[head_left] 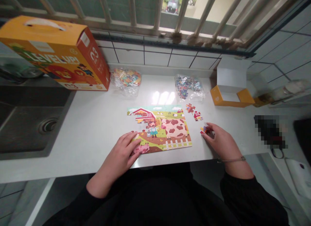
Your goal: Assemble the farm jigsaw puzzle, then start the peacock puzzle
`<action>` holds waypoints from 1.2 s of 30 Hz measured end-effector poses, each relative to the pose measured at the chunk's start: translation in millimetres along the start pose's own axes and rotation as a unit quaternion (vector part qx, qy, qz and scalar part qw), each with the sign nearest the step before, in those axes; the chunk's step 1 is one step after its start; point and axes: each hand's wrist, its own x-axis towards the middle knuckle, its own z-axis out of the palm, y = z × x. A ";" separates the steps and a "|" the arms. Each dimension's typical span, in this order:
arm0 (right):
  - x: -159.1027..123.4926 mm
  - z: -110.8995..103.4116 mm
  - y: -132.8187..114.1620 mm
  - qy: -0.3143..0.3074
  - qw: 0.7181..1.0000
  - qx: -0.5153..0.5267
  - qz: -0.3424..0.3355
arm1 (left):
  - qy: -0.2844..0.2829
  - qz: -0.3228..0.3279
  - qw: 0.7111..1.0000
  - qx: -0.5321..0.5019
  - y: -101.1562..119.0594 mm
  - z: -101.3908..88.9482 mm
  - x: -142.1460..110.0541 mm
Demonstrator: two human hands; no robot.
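Note:
A farm jigsaw puzzle (175,129) with a cow, a farmer and a barn roof lies on the white counter, with a gap in its left side. My left hand (125,150) rests on the puzzle's lower left corner, fingers stretched out over the pink pig. To the right of the puzzle, my right hand (220,138) pinches a small puzzle piece (205,130) just above the counter; the fingers partly cover it. Beyond that hand lie loose puzzle pieces, one with a red barn (197,115) and one mostly orange (190,107).
An orange carton (80,57) stands at the back left beside a dark sink (31,122). Clear bags of puzzle pieces, one orange-toned (127,78) and one bluish (189,86), lie along the back. An open yellow box (232,96) sits at the back right, below the barred window.

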 end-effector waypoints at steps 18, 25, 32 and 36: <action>7.9 -5.5 -25.5 0.020 0.999 0.040 0.028 | -0.021 -0.009 1.000 0.001 -12.4 -16.3 -12.5; 7.8 7.9 -66.2 0.062 0.996 0.059 -0.038 | -0.006 -0.024 1.000 0.010 -20.7 -21.4 -12.4; 1.8 29.7 -131.1 0.048 0.983 0.073 -0.163 | -0.010 -0.014 0.999 0.037 -5.6 -1.4 -11.9; 7.1 34.5 -143.6 0.030 0.972 0.112 -0.204 | -0.006 -0.014 0.999 0.041 -2.6 2.7 -12.4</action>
